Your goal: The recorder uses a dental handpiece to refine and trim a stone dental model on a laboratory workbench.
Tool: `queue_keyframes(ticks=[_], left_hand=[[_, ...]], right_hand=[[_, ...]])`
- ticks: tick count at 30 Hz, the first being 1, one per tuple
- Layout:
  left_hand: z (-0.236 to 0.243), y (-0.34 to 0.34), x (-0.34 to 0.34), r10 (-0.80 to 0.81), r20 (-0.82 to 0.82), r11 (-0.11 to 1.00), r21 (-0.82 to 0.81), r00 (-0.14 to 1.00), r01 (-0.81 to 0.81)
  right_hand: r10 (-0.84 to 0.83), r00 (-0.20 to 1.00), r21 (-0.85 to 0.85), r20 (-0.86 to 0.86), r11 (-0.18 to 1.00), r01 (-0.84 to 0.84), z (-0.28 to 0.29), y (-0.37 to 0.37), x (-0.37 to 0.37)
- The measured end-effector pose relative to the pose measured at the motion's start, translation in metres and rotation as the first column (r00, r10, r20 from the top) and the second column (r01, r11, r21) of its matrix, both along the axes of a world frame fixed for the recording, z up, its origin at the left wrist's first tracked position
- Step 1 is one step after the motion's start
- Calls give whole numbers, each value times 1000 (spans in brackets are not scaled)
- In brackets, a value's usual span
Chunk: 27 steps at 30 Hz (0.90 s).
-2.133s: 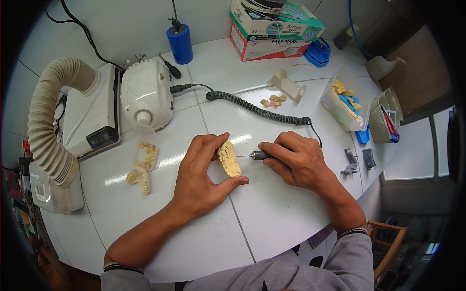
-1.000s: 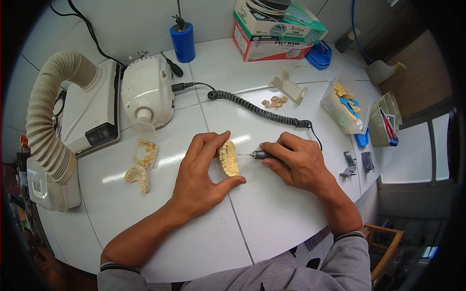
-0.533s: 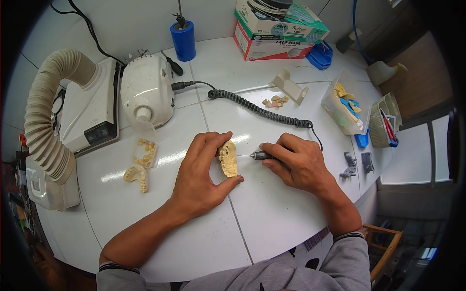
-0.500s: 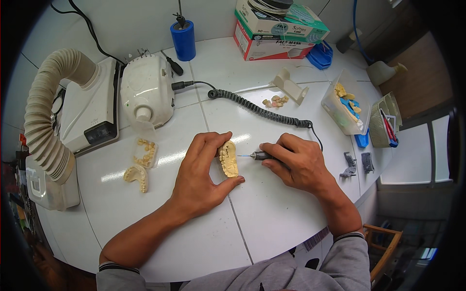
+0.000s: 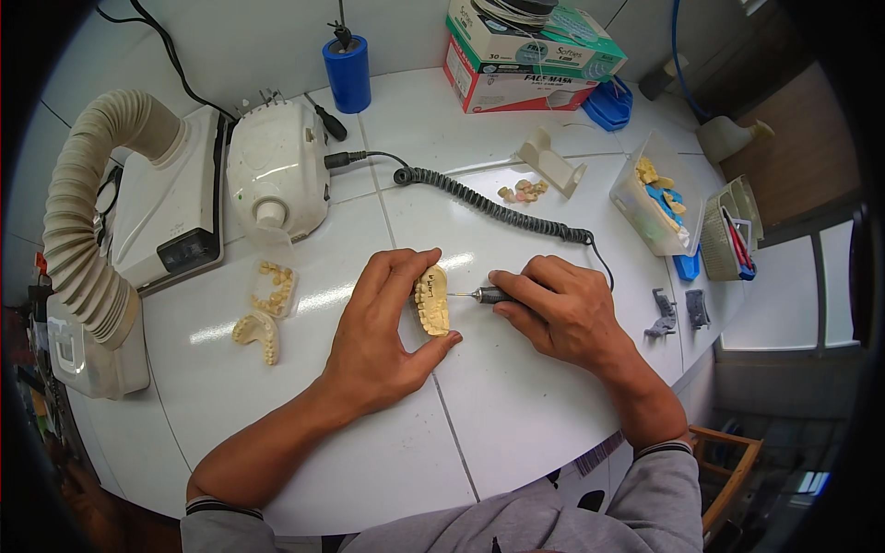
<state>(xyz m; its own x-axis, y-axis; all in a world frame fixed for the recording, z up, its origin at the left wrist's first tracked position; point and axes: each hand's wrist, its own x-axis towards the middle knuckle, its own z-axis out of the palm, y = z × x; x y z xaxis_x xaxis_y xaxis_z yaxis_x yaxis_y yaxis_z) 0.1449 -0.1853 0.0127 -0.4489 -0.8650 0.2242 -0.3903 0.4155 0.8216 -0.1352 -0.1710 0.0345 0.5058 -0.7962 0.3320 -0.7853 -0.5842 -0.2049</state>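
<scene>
Between thumb and fingers, my left hand (image 5: 373, 336) grips a yellow plaster dental model (image 5: 432, 302) by its two ends. The model stands on edge, its row of teeth toward my left palm, with dark handwriting on its side. My right hand (image 5: 562, 309) is closed round a rotary handpiece (image 5: 491, 295) like a pen. The thin bur (image 5: 461, 294) points left and its tip is at the model's right edge; whether it touches I cannot tell. A coiled black cord (image 5: 498, 205) runs from the handpiece toward a white control unit (image 5: 277, 170).
Left of my hands lie another dental model (image 5: 258, 337) and a clear box of tooth pieces (image 5: 274, 288). A dust extractor with a ribbed hose (image 5: 78, 212) stands far left. Tooth pieces (image 5: 524, 192), a plastic tub (image 5: 645, 207), grey parts (image 5: 698, 310) and mask boxes (image 5: 525, 78) sit beyond and right.
The bur tip has come closer to the model's edge as my right hand shifted slightly left. The model is tilted a little differently in my left hand. Both grips are kept.
</scene>
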Motion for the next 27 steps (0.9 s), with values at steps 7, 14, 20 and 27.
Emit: queue_keyframes(ticks=[7, 14, 20, 27], left_hand=[[1, 1, 1, -2, 25, 1000, 7, 1000, 1], [2, 1, 0, -2, 25, 999, 32, 1000, 1], [3, 1, 0, 2, 15, 999, 34, 1000, -2], [2, 0, -1, 3, 15, 1000, 10, 1000, -3]], right_hand=[[11, 1000, -7, -11, 1000, -11, -1, 0, 1], [1, 1000, 22, -7, 1000, -1, 5, 0, 2], [-1, 1000, 32, 5, 999, 1, 3, 0, 1], [12, 1000, -9, -5, 1000, -12, -1, 0, 0]])
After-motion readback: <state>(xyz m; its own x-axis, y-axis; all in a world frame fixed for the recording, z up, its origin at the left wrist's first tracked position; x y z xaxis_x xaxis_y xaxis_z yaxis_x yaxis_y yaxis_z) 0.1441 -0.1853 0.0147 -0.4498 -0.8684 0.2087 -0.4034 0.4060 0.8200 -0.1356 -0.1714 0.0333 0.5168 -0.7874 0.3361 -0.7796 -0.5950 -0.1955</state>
